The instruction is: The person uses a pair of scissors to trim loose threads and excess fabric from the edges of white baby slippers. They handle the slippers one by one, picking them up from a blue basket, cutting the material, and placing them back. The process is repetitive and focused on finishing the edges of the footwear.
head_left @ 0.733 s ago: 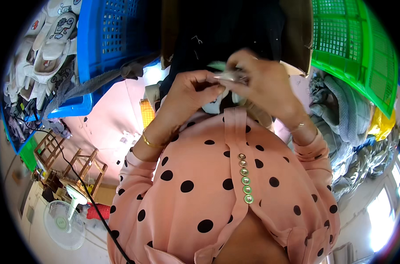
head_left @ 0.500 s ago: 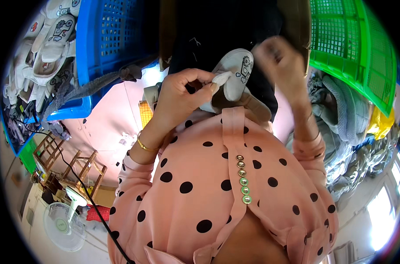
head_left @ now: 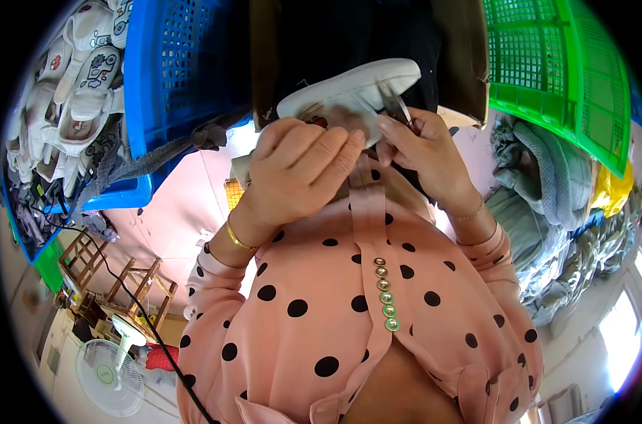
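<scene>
A small white shoe [head_left: 349,88] is held sole-up in front of my chest. My left hand [head_left: 303,169] is closed around its near side, covering the upper. My right hand [head_left: 423,148] pinches a small pair of metal snips [head_left: 399,106] whose blades touch the shoe's right end. Both wrists wear a thin gold bangle. My pink dotted sleeves fill the lower part of the view.
A blue plastic crate [head_left: 180,78] stands at upper left, with several white shoe uppers [head_left: 81,92] piled beside it. A green crate [head_left: 554,71] sits at upper right above heaped grey cloth [head_left: 547,212]. Wooden stools [head_left: 123,283] and a floor fan [head_left: 113,374] stand at lower left.
The shoe has been turned sole-up and lifted away from me. My right hand, raised apart a moment ago, has come back down onto the shoe's right end with the snips.
</scene>
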The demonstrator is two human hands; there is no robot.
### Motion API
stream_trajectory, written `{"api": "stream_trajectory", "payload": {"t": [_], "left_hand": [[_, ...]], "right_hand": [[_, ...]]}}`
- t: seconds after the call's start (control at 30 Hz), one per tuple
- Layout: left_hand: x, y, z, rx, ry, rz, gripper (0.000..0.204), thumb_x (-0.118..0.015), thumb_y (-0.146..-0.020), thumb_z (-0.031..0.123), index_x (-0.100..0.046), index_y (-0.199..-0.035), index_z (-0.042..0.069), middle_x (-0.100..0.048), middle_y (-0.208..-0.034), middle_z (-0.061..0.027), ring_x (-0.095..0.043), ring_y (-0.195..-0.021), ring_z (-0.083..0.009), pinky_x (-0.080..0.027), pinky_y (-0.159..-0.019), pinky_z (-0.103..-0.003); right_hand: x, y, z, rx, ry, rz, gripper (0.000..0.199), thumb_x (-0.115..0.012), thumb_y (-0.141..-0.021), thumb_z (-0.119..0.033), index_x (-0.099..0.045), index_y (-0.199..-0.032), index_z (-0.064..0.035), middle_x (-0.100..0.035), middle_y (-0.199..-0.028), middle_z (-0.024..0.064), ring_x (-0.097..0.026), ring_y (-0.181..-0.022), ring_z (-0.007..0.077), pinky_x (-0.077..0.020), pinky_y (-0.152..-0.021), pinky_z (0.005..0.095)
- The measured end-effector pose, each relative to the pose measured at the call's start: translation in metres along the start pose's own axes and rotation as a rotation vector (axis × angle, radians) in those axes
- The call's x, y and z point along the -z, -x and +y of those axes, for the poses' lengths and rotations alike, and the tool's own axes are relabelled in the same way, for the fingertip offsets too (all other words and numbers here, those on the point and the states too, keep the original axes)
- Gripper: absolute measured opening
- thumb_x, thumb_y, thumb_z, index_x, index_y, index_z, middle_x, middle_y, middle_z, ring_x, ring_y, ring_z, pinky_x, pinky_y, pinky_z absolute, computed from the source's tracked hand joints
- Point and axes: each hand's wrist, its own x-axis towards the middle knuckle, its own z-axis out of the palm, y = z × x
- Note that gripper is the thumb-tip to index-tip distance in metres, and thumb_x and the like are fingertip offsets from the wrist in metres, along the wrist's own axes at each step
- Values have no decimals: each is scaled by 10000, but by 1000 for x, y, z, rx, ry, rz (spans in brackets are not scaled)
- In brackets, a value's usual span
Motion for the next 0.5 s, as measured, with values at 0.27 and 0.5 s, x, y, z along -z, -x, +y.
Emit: {"api": "stream_trajectory", "payload": {"t": [0.27,0.5], "left_hand": [[-1,18,0,-46,-15,-22,275,-694,-733,123,-720,-1005,107,-658,-1012,-12,-574,-935,-166,-479,-786,-315],[-5,23,-4,101,53,-11,284,-724,-726,115,-708,-1009,132,-652,-1017,3,-574,-936,-186,-488,-791,-323]], "right_hand": [[13,2,21,-59,-352,-55,169,-603,-968,-159,-628,-989,6,-603,-730,23,-504,-638,58,-401,-586,194],[4,7,25,47,-411,-11,176,-620,-965,-161,-625,-1016,8,-606,-732,23,-527,-661,56,-414,-611,194]]}}
